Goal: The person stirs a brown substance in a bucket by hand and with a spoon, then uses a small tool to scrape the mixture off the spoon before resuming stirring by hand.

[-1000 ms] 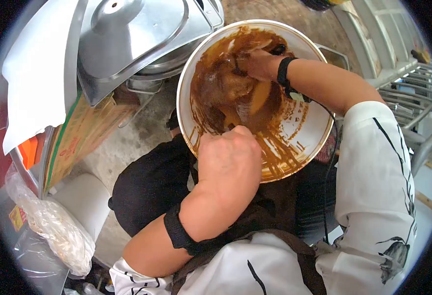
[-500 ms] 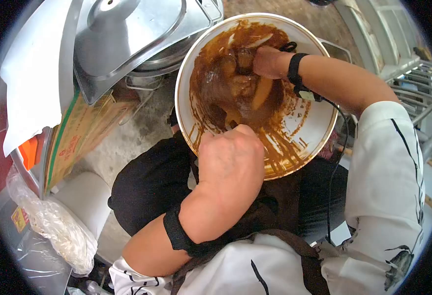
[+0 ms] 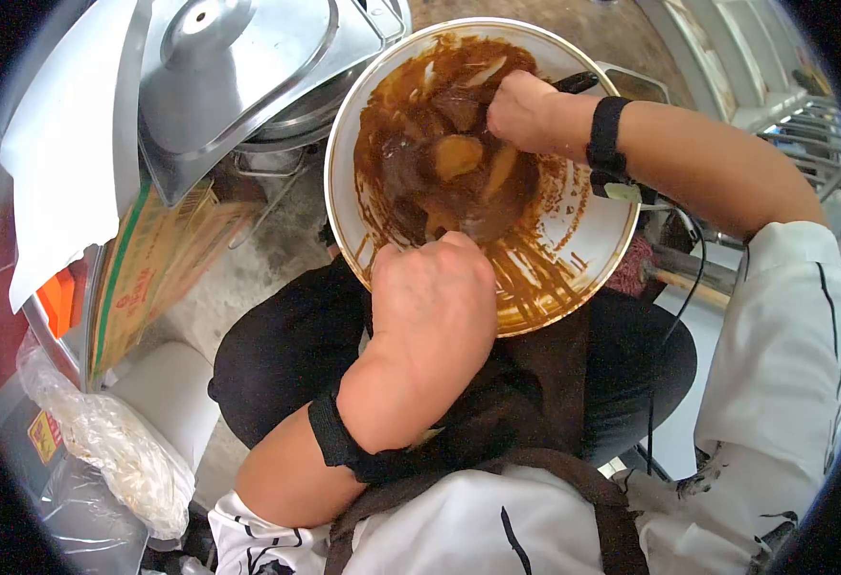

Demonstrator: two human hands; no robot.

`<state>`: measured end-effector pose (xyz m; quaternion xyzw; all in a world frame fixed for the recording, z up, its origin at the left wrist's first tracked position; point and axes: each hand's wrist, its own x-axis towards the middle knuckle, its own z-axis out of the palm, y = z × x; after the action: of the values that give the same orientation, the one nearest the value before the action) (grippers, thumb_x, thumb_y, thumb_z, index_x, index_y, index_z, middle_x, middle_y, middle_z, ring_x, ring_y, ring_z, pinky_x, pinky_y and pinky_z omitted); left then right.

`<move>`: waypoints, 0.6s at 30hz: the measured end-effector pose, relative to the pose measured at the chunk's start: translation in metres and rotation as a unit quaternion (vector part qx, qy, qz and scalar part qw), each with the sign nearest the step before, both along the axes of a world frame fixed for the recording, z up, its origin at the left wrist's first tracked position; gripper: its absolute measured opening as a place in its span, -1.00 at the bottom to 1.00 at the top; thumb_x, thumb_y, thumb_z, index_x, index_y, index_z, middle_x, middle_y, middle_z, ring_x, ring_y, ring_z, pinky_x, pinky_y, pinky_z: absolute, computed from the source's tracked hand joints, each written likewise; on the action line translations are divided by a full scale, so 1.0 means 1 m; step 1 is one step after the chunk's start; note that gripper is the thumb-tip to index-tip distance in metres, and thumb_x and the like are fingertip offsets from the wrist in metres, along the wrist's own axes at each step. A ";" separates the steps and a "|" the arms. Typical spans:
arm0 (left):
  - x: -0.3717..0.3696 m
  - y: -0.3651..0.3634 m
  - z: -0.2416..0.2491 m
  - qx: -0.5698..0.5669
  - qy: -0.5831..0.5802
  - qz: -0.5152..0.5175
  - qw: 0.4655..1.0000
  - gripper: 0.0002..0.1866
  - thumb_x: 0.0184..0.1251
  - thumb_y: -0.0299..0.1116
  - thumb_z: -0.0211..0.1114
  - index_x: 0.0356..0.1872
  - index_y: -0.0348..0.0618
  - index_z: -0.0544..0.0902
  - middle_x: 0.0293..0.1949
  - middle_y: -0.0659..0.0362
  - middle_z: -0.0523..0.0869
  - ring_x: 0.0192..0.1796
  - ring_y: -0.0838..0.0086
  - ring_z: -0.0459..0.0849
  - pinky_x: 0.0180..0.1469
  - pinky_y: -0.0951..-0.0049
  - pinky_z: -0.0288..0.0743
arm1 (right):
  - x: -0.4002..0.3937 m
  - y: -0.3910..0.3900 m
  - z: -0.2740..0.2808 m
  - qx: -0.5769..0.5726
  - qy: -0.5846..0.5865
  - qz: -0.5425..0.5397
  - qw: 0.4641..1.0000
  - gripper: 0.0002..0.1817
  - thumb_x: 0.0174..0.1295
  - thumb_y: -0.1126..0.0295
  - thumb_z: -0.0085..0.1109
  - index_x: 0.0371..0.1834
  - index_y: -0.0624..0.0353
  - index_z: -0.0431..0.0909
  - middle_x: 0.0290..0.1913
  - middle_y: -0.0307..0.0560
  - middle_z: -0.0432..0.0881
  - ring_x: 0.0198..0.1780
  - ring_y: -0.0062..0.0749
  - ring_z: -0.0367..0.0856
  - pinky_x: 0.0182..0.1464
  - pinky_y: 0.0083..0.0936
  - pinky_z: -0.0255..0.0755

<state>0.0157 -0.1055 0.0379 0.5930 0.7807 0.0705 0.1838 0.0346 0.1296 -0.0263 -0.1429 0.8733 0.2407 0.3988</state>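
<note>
Bowl, white with gold-lined rim: sitting mid-scene, tilting toward the wearer, above the space between the knees in black trousers.

Paste, brown: coating the bottom and far wall of the bowl, streaking thinly over the near and right walls (a paler orange patch showing near the middle).

Left hand: closing in a fist over the near rim, gripping the bowl there, fingertips hiding from view; wearing a black wrist strap.

Right hand: reaching into the bowl from the right, curling tightly around a black handle (end poking out behind the hand, working end not clearly showing); wearing a second black strap, with a cable trailing from it past the right knee.

Metal lid: lying at far left, slanting over a metal pot.

White sheet: hanging at the left edge, beside the lid.

Cardboard: standing on edge below the lid.

Plastic bag, clear and crumpled: slumping at near left.

Metal rack: standing at far right.
</note>
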 end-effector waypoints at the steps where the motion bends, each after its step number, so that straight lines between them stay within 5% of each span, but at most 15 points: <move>1: 0.000 0.000 0.001 0.004 0.000 -0.007 1.000 -0.91 0.05 -0.43 0.17 -0.57 -0.19 0.54 -0.65 0.05 0.62 -0.59 0.26 0.66 -0.49 0.34 0.54 | -0.001 -0.002 -0.003 0.002 0.000 -0.001 1.000 -0.86 0.04 0.35 0.14 -0.41 -0.01 0.71 -0.32 -0.19 0.72 -0.21 -0.32 0.69 -0.26 -0.39 0.49; 7: 0.001 -0.001 0.001 0.002 -0.006 0.001 1.000 -0.92 0.03 -0.43 0.17 -0.54 -0.20 0.55 -0.64 0.06 0.62 -0.56 0.27 0.68 -0.44 0.33 0.53 | -0.020 -0.003 -0.094 0.164 0.044 -0.128 0.977 -0.75 0.12 0.30 0.10 -0.15 -0.06 0.70 -0.21 -0.29 0.68 -0.28 -0.23 0.62 -0.58 -0.16 0.27; 9: -0.001 -0.002 0.000 0.003 -0.018 0.011 1.000 -0.93 0.03 -0.43 0.18 -0.54 -0.20 0.55 -0.64 0.06 0.62 -0.56 0.26 0.68 -0.43 0.33 0.53 | -0.023 0.015 -0.146 0.185 0.050 -0.127 0.973 -0.73 0.02 0.26 0.18 -0.19 0.00 0.69 -0.24 -0.23 0.66 -0.31 -0.23 0.59 -0.59 -0.16 0.27; 12: -0.002 -0.002 -0.003 0.010 -0.035 0.027 0.999 -0.93 0.02 -0.44 0.18 -0.55 -0.19 0.55 -0.64 0.05 0.62 -0.55 0.26 0.68 -0.41 0.33 0.53 | -0.031 0.018 -0.144 0.164 0.052 -0.169 0.970 -0.66 -0.02 0.18 0.24 -0.17 0.04 0.67 -0.16 -0.12 0.65 -0.22 -0.17 0.61 -0.47 -0.06 0.38; 15: 0.000 -0.004 -0.003 0.014 -0.037 0.033 0.999 -0.94 0.01 -0.45 0.18 -0.56 -0.19 0.54 -0.64 0.04 0.62 -0.55 0.26 0.68 -0.40 0.33 0.53 | -0.031 0.023 -0.097 0.030 0.030 -0.128 0.991 -0.56 0.17 0.14 0.11 0.11 -0.01 0.56 0.07 0.02 0.59 0.08 -0.01 0.56 -0.12 -0.05 0.49; 16: -0.002 -0.003 -0.003 0.019 -0.030 0.033 0.999 -0.94 0.01 -0.45 0.18 -0.56 -0.19 0.54 -0.64 0.04 0.62 -0.55 0.26 0.68 -0.40 0.34 0.53 | -0.024 0.033 -0.115 0.029 0.030 -0.126 0.991 -0.56 0.17 0.14 0.11 0.11 -0.01 0.56 0.07 0.02 0.59 0.08 -0.01 0.56 -0.12 -0.05 0.49; 18: -0.004 -0.002 -0.003 0.021 -0.045 0.042 0.998 -0.94 0.02 -0.45 0.17 -0.56 -0.19 0.54 -0.64 0.04 0.62 -0.55 0.26 0.68 -0.40 0.35 0.52 | -0.004 0.053 -0.154 0.103 0.120 0.110 0.981 -0.51 0.22 0.27 0.05 0.27 -0.20 0.41 0.08 -0.19 0.59 -0.16 -0.14 0.65 -0.40 0.01 0.43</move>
<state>0.0113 -0.1075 0.0352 0.5592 0.7945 0.1210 0.2035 0.0310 0.1831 -0.1805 -0.1664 0.8641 0.3874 0.2750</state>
